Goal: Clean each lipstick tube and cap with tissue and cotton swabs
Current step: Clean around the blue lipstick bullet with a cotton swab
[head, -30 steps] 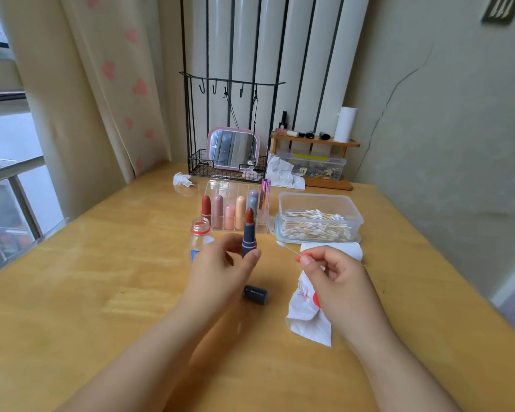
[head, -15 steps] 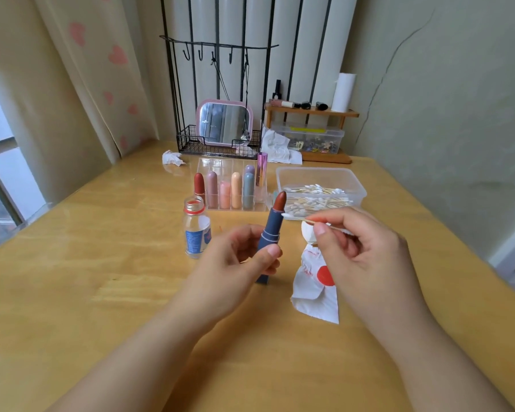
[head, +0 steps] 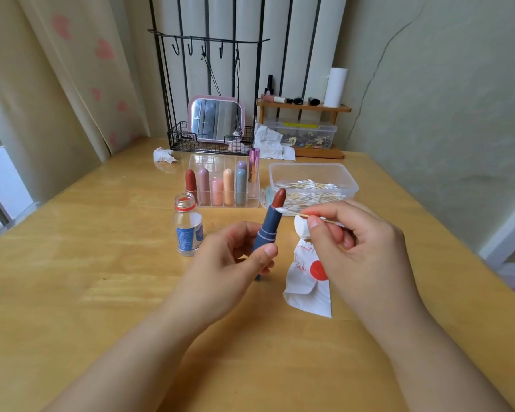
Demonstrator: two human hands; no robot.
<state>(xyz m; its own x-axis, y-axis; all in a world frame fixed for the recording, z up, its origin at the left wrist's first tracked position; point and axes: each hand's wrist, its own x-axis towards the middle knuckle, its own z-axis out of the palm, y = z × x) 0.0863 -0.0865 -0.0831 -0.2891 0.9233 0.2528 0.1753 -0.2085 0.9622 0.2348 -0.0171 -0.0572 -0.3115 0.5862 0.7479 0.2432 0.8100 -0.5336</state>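
My left hand grips an uncapped blue lipstick tube, tilted right, its brick-red bullet extended. My right hand pinches a cotton swab by its wooden stick; the white tip touches the tube's rim just below the bullet. A stained tissue lies on the table under my right hand. The tube's blue cap is mostly hidden behind my left hand.
A small open bottle stands left of the tube. Behind are a clear organizer with several lipsticks, a clear box of cotton swabs, crumpled tissues, a mirror in a wire rack and a wooden shelf.
The lipstick tube tilted to the right and rose closer to me. My right hand brought the swab tip from beside the tube onto its rim. The view dipped lower.
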